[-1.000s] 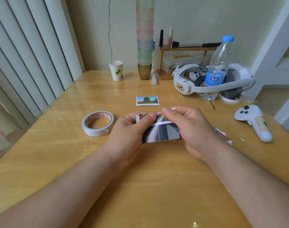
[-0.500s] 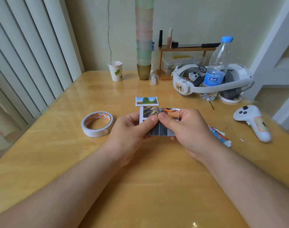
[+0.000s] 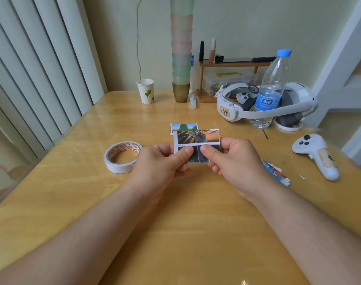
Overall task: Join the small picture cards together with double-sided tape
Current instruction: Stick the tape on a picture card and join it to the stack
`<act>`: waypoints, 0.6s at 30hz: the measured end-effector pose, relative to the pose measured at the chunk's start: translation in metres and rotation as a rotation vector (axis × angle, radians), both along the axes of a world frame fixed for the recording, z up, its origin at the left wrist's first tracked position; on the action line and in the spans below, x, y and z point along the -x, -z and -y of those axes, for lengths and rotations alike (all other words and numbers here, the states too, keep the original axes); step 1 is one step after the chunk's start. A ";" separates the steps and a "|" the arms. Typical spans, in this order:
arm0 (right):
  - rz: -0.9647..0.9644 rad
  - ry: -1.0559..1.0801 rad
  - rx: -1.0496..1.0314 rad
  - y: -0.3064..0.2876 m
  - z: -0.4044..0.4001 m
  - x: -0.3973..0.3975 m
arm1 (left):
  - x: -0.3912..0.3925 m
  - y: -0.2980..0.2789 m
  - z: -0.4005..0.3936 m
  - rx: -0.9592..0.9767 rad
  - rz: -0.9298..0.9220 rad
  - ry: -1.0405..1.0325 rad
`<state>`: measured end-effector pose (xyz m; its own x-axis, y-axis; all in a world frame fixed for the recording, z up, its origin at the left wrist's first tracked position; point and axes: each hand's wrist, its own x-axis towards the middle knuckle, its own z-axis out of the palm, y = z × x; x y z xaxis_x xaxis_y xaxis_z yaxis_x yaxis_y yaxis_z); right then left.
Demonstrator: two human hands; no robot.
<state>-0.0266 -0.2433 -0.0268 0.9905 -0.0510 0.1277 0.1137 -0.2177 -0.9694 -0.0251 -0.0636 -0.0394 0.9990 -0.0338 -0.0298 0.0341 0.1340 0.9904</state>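
Note:
Two picture cards joined one above the other [image 3: 198,138] stand upright over the table's middle. My left hand [image 3: 161,161] pinches the lower card at its left, thumb on the front. My right hand [image 3: 233,161] pinches it at its right the same way. A single card with trees and sky [image 3: 183,127] lies flat on the table just behind, partly hidden by the held cards. The roll of double-sided tape [image 3: 123,156] lies flat to the left of my left hand. More loose cards [image 3: 276,173] lie to the right of my right wrist.
At the back stand a paper cup [image 3: 146,91], a tall stack of plastic cups [image 3: 181,50], a small wooden shelf [image 3: 233,64], a headset [image 3: 266,103] and a water bottle [image 3: 273,87]. A white controller [image 3: 315,155] lies at the right. Vertical blinds [image 3: 31,68] line the left side.
The upper card has been laid flat against the lower one, so both pictures now face me. Both thumbs moved down onto the lower card, and the pair has been raised upright.

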 end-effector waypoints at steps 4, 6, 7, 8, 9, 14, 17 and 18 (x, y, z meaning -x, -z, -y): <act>-0.027 0.009 -0.013 0.001 0.000 -0.001 | -0.001 0.006 -0.002 -0.017 0.027 -0.028; -0.041 0.016 -0.016 0.002 0.002 -0.002 | -0.003 0.009 -0.004 -0.045 0.052 -0.052; -0.045 0.024 -0.018 0.002 0.003 -0.003 | -0.004 0.010 -0.005 -0.048 0.060 -0.055; -0.049 0.032 -0.021 0.002 0.004 -0.003 | -0.005 0.010 -0.005 -0.038 0.061 -0.049; -0.053 0.036 -0.027 0.002 0.005 -0.004 | -0.006 0.010 -0.006 -0.020 0.057 -0.042; -0.055 0.032 -0.021 0.004 0.004 -0.006 | -0.009 0.007 -0.007 0.033 0.042 -0.064; -0.017 0.052 -0.010 0.004 0.004 -0.008 | -0.008 0.009 -0.005 0.055 0.049 -0.073; -0.009 0.055 -0.009 0.005 0.004 -0.008 | -0.008 0.010 -0.005 0.050 0.047 -0.074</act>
